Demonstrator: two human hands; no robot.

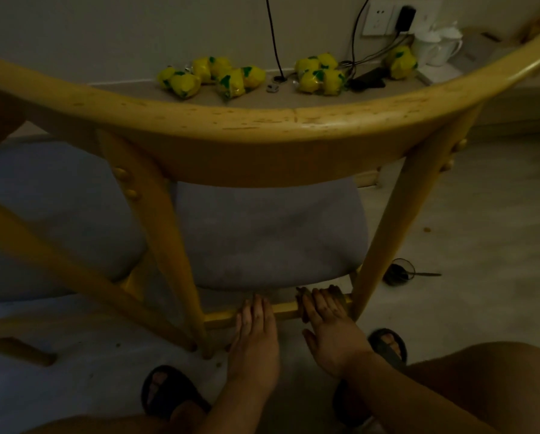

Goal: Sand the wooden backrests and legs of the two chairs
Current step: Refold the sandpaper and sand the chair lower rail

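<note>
Fingers [326, 303] of the right hand [328, 327]: laid over a dark sanding pad [303, 300] wrapped on the lower rear rail [282, 310] of the near chair, pressing it to the wood beside the right rear leg [384, 236]. Fingers of the left hand [254, 336]: straight and close together, resting flat on the same rail, left of the pad and just apart from the right hand. Near chair: curved wooden backrest [262, 120] above the rail, grey seat cushion [268, 233] between backrest and rail. Second chair [43, 214]: left of the rail, partly in view, its leg near the near chair's left rear leg. Worktop [262, 95]: beyond the backrest, carrying yellow-and-green packets [212, 76], a dark phone and cables. Sandalled feet [168, 389]: on the floor, below the rail.
</note>
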